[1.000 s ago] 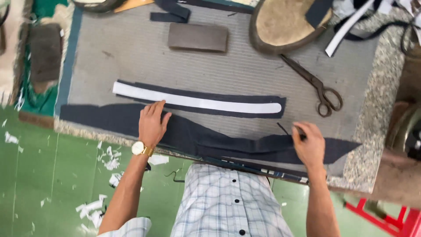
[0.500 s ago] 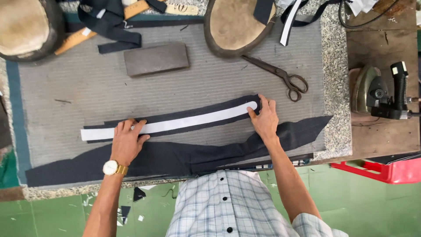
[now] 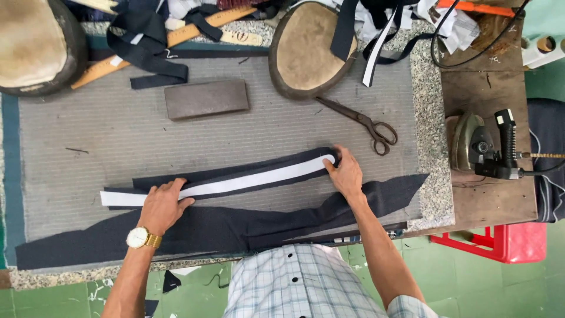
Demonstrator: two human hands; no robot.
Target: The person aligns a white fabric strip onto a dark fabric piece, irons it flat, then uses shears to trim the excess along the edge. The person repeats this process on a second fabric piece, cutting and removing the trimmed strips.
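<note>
A long white strip (image 3: 247,181) lies on a dark fabric band (image 3: 235,172) across the grey padded table top (image 3: 118,135). My left hand (image 3: 162,206), with a gold watch on its wrist, presses flat on the left part of the strip and band. At the right end of the strip my right hand (image 3: 344,174) pinches strip and band together. A larger dark fabric piece (image 3: 235,227) lies along the near table edge, under both forearms.
Old scissors (image 3: 362,123) lie right of centre. A dark rectangular block (image 3: 206,99) sits at the back. Round padded forms stand at back left (image 3: 32,44) and back centre (image 3: 312,47). An iron (image 3: 488,147) rests on the wooden side stand. A red stool (image 3: 506,241) is below.
Both hands have left the large dark piece at the near edge for the white strip. The strip and band now lie a little nearer and more slanted.
</note>
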